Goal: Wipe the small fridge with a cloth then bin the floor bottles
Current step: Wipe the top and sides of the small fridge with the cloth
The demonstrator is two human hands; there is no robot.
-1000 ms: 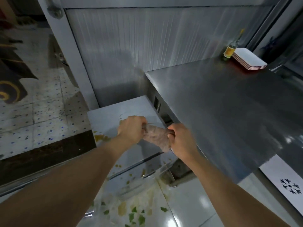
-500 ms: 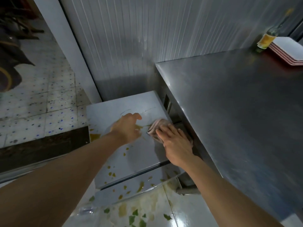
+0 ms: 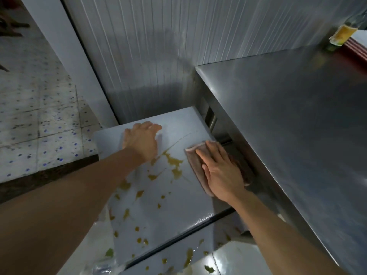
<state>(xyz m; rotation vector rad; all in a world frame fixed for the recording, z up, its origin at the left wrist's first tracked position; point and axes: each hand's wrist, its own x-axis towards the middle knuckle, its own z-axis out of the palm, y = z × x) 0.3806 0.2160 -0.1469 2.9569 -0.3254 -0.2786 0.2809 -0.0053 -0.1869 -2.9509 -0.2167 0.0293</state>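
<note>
Right hand [image 3: 222, 171], centre right of frame: fingers straight and together, palm flat, pressing the cloth [image 3: 195, 165] onto the fridge top. Nothing curled round it. Cloth is pinkish brown, folded, lying at the right edge of the top, just beside the steel counter.

Left hand [image 3: 141, 141], centre of frame: laid on the far left part of the small fridge [image 3: 178, 199], fingers loosely bent, apparently bracing. Holds nothing that can be seen.

Yellow-brown spill [image 3: 172, 165] sits between the two hands; smaller splashes trail toward the lower frame and down the fridge front.

Risks, as judged: a flat-palm wipe may smear the spill rather than lift it, or push it over the near edge onto the door. The cloth could slip into the gap beside the counter.

A clear plastic bottle [image 3: 101, 267] seems to lie on the floor at bottom left, blurred. Not yet binned.

Surroundings: steel counter [image 3: 297, 126] fills the right; a labelled bottle [image 3: 340, 35] at upper right. Ribbed wall panel [image 3: 158, 46] behind. Speckled tile floor [image 3: 39, 116] upper left, glossy wet tile at the bottom.
</note>
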